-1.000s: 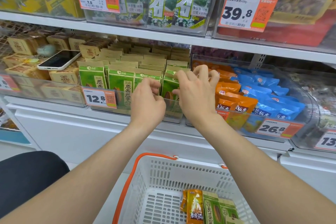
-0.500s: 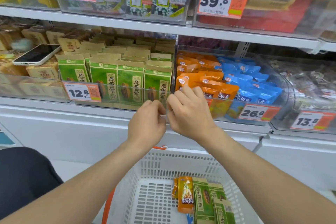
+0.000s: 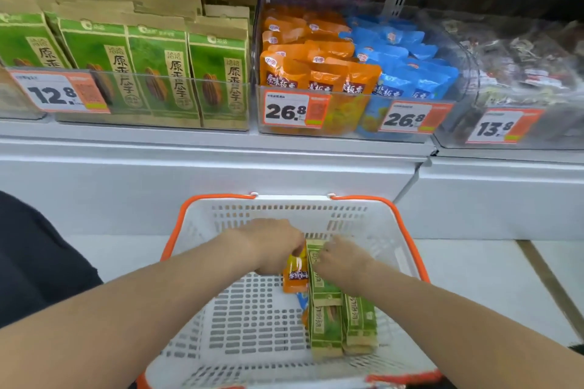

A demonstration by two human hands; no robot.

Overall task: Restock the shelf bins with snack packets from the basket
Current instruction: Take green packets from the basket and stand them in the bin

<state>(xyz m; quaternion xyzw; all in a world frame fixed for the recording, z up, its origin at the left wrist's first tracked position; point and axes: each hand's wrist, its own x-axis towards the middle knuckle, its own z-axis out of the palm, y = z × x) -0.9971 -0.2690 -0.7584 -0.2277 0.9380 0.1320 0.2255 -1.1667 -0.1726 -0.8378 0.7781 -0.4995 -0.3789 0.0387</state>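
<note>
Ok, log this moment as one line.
stage: picking from basket | left grip: pinches orange packet | right grip: on green packet, hold unclear | rest: other green packets lie in basket

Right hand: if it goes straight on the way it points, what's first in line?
The top green packet in the basket: the right hand points forward-left at its far end, fingertips seemingly on it already. Depth is unclear; the orange packet lies just beyond.

I see white orange-rimmed basket (image 3: pixel 284 211): green packets (image 3: pixel 327 328) lying flat at right, orange packet (image 3: pixel 295 276) beside; clear shelf bins (image 3: pixel 347 131) above, full.
</note>
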